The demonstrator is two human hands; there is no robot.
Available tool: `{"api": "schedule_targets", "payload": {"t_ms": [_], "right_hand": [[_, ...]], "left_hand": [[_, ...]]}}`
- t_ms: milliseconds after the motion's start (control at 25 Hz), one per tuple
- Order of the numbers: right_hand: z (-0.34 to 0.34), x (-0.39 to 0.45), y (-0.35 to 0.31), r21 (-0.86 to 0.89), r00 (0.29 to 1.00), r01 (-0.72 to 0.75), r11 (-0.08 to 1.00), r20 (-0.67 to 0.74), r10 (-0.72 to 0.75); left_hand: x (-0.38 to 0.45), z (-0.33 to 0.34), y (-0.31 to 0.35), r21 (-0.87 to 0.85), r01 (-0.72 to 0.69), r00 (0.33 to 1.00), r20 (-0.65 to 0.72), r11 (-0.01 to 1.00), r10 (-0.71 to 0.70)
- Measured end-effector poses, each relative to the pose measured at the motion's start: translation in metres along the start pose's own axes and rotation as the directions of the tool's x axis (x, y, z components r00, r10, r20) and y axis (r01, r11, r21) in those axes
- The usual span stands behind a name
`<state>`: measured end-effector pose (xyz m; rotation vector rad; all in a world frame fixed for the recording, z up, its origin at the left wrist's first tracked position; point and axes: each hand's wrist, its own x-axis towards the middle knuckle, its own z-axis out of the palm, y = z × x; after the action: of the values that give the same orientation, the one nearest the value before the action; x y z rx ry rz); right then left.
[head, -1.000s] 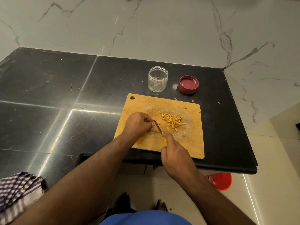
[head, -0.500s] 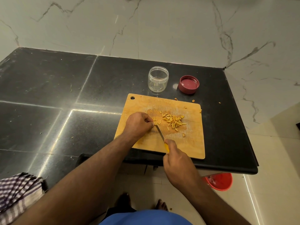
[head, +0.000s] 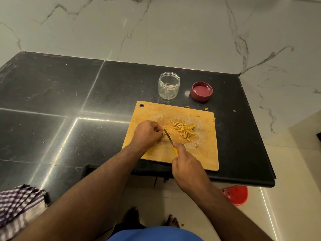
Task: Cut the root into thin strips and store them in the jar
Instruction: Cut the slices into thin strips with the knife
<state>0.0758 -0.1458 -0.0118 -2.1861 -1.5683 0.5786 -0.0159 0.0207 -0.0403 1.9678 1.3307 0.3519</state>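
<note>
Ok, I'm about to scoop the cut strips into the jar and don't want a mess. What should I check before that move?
1. Jar open and upright: ok.
2. Lid off, set aside right of the jar: ok.
3. Cutting finished: not ok; the left hand curls over a piece at the knife blade, gripped by the right hand.
4. Strips gathered in one pile: not ok; a few bits lie at the cutting board edge and on the counter.
5. Jar clean and dry inside: cannot tell.
</note>
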Motion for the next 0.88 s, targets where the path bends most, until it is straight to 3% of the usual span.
{"api": "schedule_targets", "payload": {"t_ms": [400,600,880], "right_hand": [[-0.001,-0.013,0.004,0.037,0.999,-0.009,0.999,0.05,0.008],[-0.007,-0.028,0.009,0.037,1.0,-0.017,0.999,-0.013,0.018],[-0.004,-0.005,0.001,0.046,1.0,-0.001,0.999,0.007,0.001]], "left_hand": [[0.0,0.0,0.0,-0.003,0.01,1.0,-0.002,1.0,-0.01],[0.001,0.0,-0.001,-0.003,0.01,1.0,0.007,1.0,-0.01],[0.0,0.0,0.0,0.01,0.0,1.0,0.003,1.0,0.0]]}}
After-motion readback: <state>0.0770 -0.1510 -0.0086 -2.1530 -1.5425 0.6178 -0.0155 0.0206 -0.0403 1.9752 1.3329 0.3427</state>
